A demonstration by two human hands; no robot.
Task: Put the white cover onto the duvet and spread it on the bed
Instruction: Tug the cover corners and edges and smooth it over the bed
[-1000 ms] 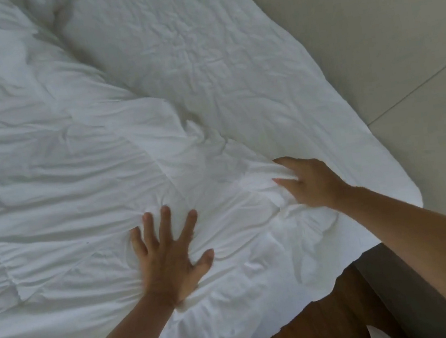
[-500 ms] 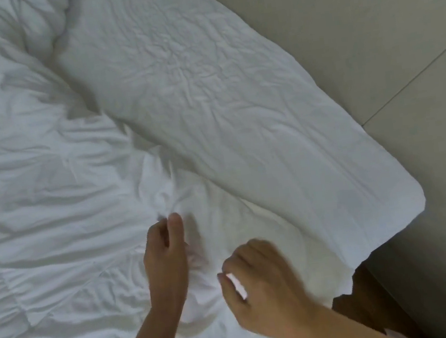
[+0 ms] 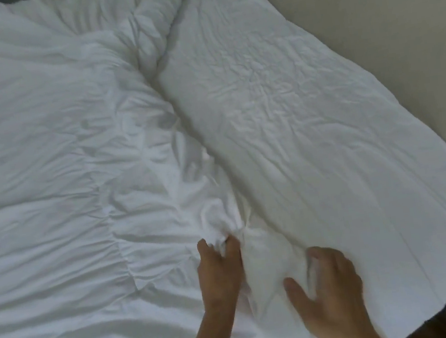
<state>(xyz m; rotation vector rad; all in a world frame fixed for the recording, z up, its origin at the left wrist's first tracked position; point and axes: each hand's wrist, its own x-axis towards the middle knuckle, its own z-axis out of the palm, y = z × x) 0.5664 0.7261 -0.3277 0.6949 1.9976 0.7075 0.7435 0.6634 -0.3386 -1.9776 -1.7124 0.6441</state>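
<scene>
The white cover [image 3: 307, 106] lies as a long, flat panel of thin cotton down the right side of the bed, running from the far top of the view to the near corner, where its straight edge hangs just past the mattress beside the pale floor [image 3: 395, 18]. Its surface is covered in fine, sharp creases, with a few long parallel fold lines near the bottom edge. To its left the duvet [image 3: 41, 136] fills the rest of the bed, thicker and puffier, with soft rounded folds and a gathered, ruched band running across its lower half. Where the two meet, a deep shadowed furrow runs diagonally, and at the top a rolled, twisted bulge of fabric sits along that seam. The left hand [image 3: 220, 274] is at the near end of the furrow, thumb and fingers curled round a bunched knot of white fabric, gripping it where the duvet and cover come together; whether the knot belongs to the duvet, the cover or both cannot be told. The right hand [image 3: 328, 291] lies just beside it on the cover's near portion, its thumb spread out and its fingers bent down into the soft cloth; it is motion-blurred, so whether it pinches the fabric or merely presses on it cannot be told. A narrow ridge of cover stands between the two hands.
</scene>
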